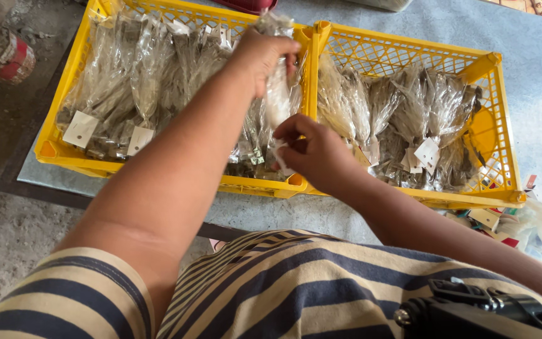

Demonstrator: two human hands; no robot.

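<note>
We pinch one long clear plastic packet (278, 94) upright over the left yellow plastic crate's (51, 150) right edge, left hand (261, 56) clamped on its top, right hand (312, 150) gripping its bottom.

Crates (403, 47) — yellow moulded plastic lattice, slightly glossy. Packets (277, 94) in them: clear crinkly film, shiny, with matt white paper tags (80, 129). Mat (534, 69) under the crates looks like grey felt-like cloth, matt. Floor (7, 220) — rough bare concrete. Shirt (296, 282): striped knit cloth, matt.
</note>
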